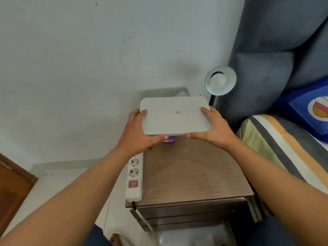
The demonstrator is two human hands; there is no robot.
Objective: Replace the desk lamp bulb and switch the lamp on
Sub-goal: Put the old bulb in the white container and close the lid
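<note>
Nearest the camera, two bare forearms are extended over a wooden table. A white power strip is laid along the table's left edge, with two sockets and a red switch visible; its cable is run off the near end, down toward the floor.

Further out, a flat white lid is held level between both hands. The left hand is clamped on the lid's left near corner: fingers are curled over the top of the left edge, thumb is pressed along the near edge. The right hand is clamped on the right near corner the same way, fingers laid on top, thumb stretched along the near edge. Neither hand is fully spread; both are closed on the lid.

A small purple box is seen just under the lid's near edge, between the two thumbs, resting on the table. Whether it is touched by either thumb cannot be told.

Behind the lid, the rim of a pale open container is visible against the wall; its contents are mostly hidden.

Farthest, right of the container, the desk lamp is stood at the table's back right corner, well apart from both hands. Its shade is tilted toward the camera, and a white bulb is seated in it, unlit. A grey headboard and striped bedding are seen to the right.
</note>
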